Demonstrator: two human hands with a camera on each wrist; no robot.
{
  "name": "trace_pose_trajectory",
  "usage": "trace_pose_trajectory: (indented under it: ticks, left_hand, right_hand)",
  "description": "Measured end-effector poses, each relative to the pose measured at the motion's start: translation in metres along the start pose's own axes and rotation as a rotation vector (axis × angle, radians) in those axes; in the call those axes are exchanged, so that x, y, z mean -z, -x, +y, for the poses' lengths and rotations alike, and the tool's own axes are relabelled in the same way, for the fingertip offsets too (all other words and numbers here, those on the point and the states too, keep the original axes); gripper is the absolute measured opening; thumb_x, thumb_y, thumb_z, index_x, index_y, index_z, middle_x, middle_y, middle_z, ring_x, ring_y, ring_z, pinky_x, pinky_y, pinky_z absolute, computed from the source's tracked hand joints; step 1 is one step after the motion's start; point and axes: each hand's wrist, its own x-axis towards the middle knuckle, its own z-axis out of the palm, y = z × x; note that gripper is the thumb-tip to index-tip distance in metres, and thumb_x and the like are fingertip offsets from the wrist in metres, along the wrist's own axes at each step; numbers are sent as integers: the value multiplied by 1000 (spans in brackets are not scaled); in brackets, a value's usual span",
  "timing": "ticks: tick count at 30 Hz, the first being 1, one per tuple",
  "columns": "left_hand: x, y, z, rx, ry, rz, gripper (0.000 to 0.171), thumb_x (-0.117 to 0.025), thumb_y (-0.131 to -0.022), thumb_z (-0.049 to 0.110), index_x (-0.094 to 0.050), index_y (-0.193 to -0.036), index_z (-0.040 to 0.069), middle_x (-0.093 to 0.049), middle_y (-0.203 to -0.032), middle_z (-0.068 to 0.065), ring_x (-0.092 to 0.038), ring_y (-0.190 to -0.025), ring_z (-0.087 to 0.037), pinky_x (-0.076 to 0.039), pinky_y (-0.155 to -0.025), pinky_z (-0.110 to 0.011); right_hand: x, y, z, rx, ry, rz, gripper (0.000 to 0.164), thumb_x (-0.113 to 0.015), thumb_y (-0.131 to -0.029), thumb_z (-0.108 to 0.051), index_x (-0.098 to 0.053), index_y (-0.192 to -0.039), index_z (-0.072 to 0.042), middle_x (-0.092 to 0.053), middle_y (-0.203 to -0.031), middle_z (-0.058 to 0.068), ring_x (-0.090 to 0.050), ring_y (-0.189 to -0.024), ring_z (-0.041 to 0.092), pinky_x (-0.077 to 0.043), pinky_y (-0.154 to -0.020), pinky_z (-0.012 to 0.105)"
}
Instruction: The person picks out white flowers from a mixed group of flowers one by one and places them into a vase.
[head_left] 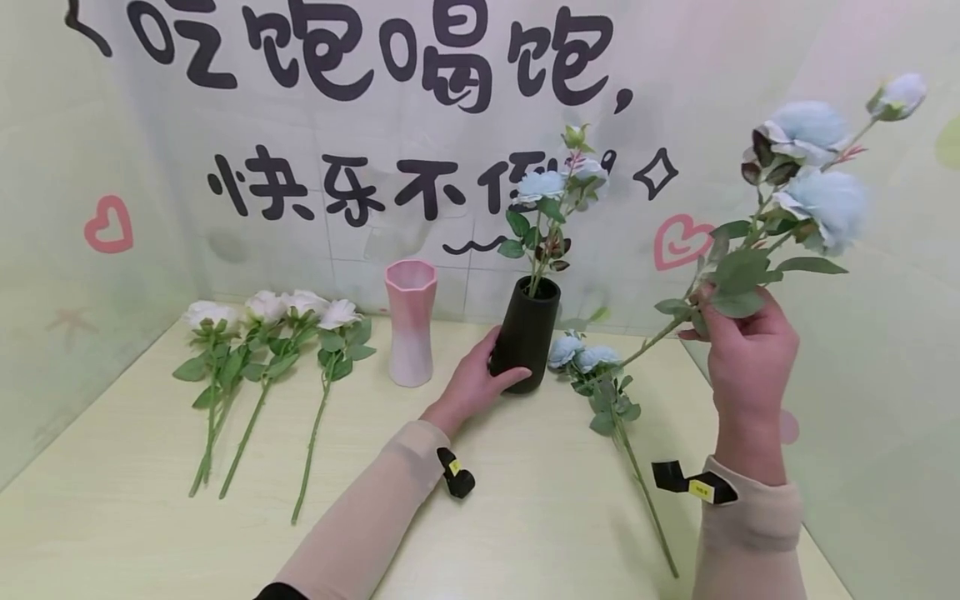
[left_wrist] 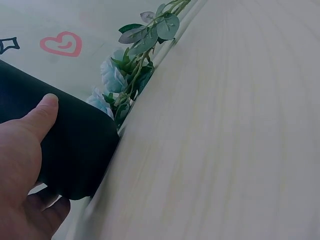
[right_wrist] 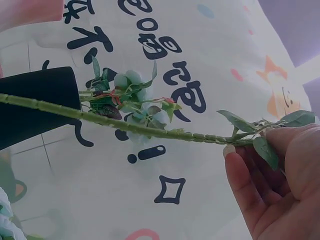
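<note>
My left hand (head_left: 474,382) grips a black vase (head_left: 527,342) low on its side, thumb across the front and fingers round the back. The vase leans slightly, its base at the table. Blue artificial roses (head_left: 542,188) with green leaves stand in it. To the right, raised above the table, my right hand (head_left: 753,358) pinches the leafy stem of another blue rose spray (head_left: 821,208). Its bare stem (right_wrist: 165,134) slants down toward the vase and crosses in front of it in the right wrist view.
One more blue rose stem (head_left: 633,467) lies on the table (head_left: 510,517) right of the vase. A pink and white vase (head_left: 411,333) stands to the left. Farther left lie several white roses (head_left: 266,310). A lettered backdrop (head_left: 420,133) hangs behind the table.
</note>
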Motion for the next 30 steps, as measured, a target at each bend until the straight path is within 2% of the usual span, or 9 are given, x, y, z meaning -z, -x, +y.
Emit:
trace_pose_trajectory:
  ticks: [4, 12, 17, 21, 25, 30]
  left_hand:
    - [-1, 0, -2, -1, 3, -12, 82, -78, -86, 43, -34, -151, 18, -49, -138, -3, -44, -122, -14, -40, -104, -43]
    - [-7, -1, -3, 3, -3, -30, 84, -78, -86, 45, -32, -152, 21, -48, -140, -1, -43, -123, -11, -40, -104, -41]
    - [-5, 0, -2, -2, -10, -17, 84, -78, -85, 46, -33, -152, 20, -48, -140, -1, -42, -124, -12, -40, -105, -41]
    - [-3, 1, -3, -6, -11, -13, 83, -78, -86, 44, -34, -152, 19, -48, -140, -3, -43, -124, -14, -40, -105, -42]
    - [-2, 4, -5, -4, -18, -13, 85, -78, -86, 43, -33, -152, 17, -47, -141, -5, -43, -125, -17, -39, -105, -44]
    - [0, 5, -6, 11, -21, -12, 85, -78, -86, 44, -32, -152, 19, -47, -141, -2, -42, -124, -13, -39, -105, -41]
  right_hand:
    - [-3, 4, -3, 18, -31, 32, 24, -74, -85, 6, -68, -107, 12, -68, -85, 17, -64, -74, 27, -58, -48, 26]
    - [-24, 9, -17, 61, -34, 81, 21, -74, -84, 6, -69, -105, 9, -68, -83, 16, -64, -70, 25, -55, -45, 23]
    - [-34, -8, -13, 91, -28, 107, 21, -76, -84, 5, -71, -105, 6, -68, -84, 16, -63, -67, 24, -54, -43, 22]
    - [-42, -22, -13, 113, 2, 85, 23, -77, -85, -1, -71, -107, 2, -68, -88, 17, -64, -69, 24, -53, -43, 21]
    - [-52, -30, -19, 136, 52, 63, 22, -77, -87, -5, -71, -108, -2, -68, -89, 15, -64, -71, 23, -53, -44, 19]
    - [-67, -34, -30, 153, 19, 59, 21, -76, -87, -5, -71, -107, -2, -67, -87, 16, -64, -68, 23, -54, -45, 19]
